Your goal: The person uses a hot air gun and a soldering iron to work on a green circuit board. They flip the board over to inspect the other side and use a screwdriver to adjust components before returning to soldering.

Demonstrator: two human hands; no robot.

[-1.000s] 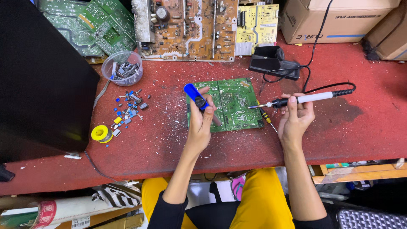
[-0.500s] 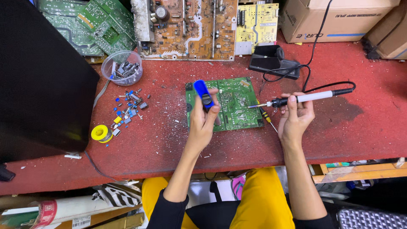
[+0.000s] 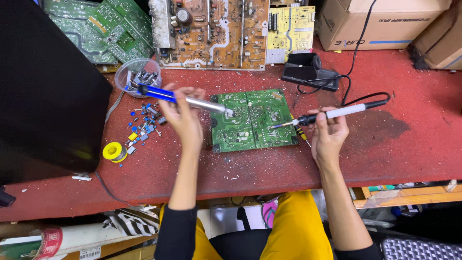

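At the far left of the red table [image 3: 409,144] lay a yellow solder spool [image 3: 114,151] and scattered small components [image 3: 144,126], with a clear bowl of parts [image 3: 137,73] behind them. The left hand [image 3: 183,115] had its grip closed around a blue-and-silver desoldering pump [image 3: 180,98], held nearly level with its tip over the left part of the green circuit board [image 3: 252,119] lying flat at the table's middle. To the right, the right hand [image 3: 329,132] had its grip closed on a white-handled soldering iron [image 3: 332,113], its tip at the board's right half.

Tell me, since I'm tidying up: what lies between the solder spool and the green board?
In the head view, loose small components lie scattered on the red table between solder spool and green board; the left hand hovers there.
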